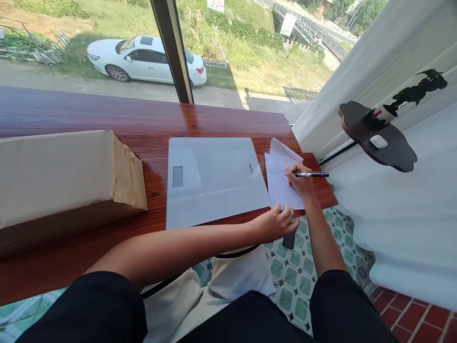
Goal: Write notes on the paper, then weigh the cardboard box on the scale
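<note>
My right hand (302, 180) grips a black and silver pen (314, 174), its tip resting on a white sheet of paper (280, 183) with lines of writing near the top. The paper lies at the right end of a reddish wooden counter (107, 119). My left hand (276, 223) presses down on the paper's near edge at the counter's front rim, fingers curled over it. A second sheet sticks out behind the first.
A flat white glass scale (214, 178) lies left of the paper. A large brown cardboard box (60, 176) sits at the left. A window faces a white car (146, 59). White curtain (392, 95) and a dark side shelf (378, 138) stand right.
</note>
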Demonstrator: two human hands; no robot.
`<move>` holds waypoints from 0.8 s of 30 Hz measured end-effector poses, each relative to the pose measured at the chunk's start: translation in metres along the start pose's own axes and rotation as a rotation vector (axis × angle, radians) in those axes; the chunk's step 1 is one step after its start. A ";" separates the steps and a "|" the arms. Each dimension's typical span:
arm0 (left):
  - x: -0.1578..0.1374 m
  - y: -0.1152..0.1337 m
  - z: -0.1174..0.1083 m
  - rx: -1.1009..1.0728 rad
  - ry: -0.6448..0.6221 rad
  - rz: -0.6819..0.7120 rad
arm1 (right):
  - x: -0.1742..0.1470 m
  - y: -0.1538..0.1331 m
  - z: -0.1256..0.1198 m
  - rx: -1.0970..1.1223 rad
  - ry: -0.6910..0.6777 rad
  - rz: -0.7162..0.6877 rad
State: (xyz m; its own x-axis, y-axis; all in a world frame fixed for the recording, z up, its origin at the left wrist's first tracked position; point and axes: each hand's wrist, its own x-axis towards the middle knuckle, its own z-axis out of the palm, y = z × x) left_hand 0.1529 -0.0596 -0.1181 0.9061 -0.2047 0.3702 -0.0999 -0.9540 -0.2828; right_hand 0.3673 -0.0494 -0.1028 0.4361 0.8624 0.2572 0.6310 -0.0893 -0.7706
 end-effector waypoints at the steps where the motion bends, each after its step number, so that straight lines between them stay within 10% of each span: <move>1: 0.000 0.000 -0.001 0.001 0.000 0.000 | 0.000 0.002 0.001 -0.012 -0.005 0.004; 24: 0.001 0.000 -0.002 -0.025 -0.039 -0.003 | 0.003 0.007 0.005 0.012 -0.058 0.012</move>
State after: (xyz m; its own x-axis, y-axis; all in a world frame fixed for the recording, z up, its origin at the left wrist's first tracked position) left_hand 0.1531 -0.0598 -0.1163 0.9216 -0.1936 0.3363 -0.1069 -0.9598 -0.2595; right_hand 0.3696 -0.0447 -0.1108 0.4050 0.8888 0.2142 0.6184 -0.0938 -0.7802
